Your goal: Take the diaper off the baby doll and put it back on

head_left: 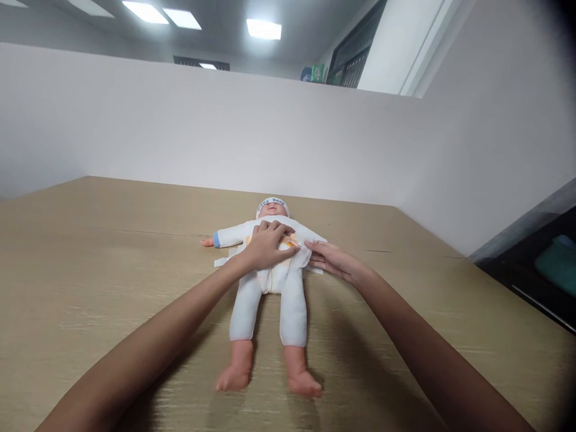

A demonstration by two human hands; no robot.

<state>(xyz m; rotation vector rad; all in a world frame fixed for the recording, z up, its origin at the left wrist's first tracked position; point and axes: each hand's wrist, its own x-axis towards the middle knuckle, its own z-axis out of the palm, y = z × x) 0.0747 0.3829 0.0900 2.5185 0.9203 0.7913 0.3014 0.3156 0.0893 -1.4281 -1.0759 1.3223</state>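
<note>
A baby doll in a white suit and a white cap lies on its back on the wooden table, feet toward me. A white diaper is wrapped over its belly, with tabs sticking out at both sides. My left hand lies flat on the doll's belly over the diaper, fingers spread. My right hand touches the diaper's right edge at the doll's side, fingers stretched out and together.
A white partition wall runs along the far edge of the table and turns along its right side. A dark surface with a teal object lies at the far right, beyond the table's edge.
</note>
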